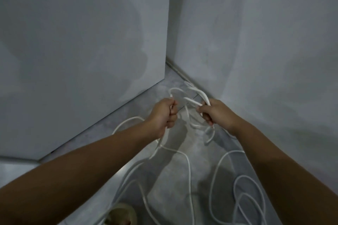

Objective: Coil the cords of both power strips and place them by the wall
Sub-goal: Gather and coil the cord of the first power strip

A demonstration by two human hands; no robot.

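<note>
Mid-coil, early by the look of it: most of the white cord point(189, 173) lying loose on the floor point(170, 184). Left hand point(164, 113) fisted round a single run of it, feeding. Right hand point(218, 113) pinching a small bundle of loops point(204, 97) between thumb and curled fingers. Hands level, near each other but not touching, above the floor's far corner where the wall point(265, 60) meets the grey panel point(82, 51). To do the step well: draw equal lengths through the left fist, lay each turn flat beside the last in the right, roll the cord slightly per turn so no twist builds up. Clear crossings in the floor slack before pulling; several overlapping rings at the near right edge likely to snag. Light tension only, no yanking. Held loops: long axis running from the right hand away toward the wall base, closed ends pointing at the far corner. Slack trailing the opposite way, from the hands back to the floor's near edge, past a slipper point(121, 213) at the bottom. Strip bodies and plugs not identifiable; pale blur at the wall base beyond the loops, cannot tell what.
</note>
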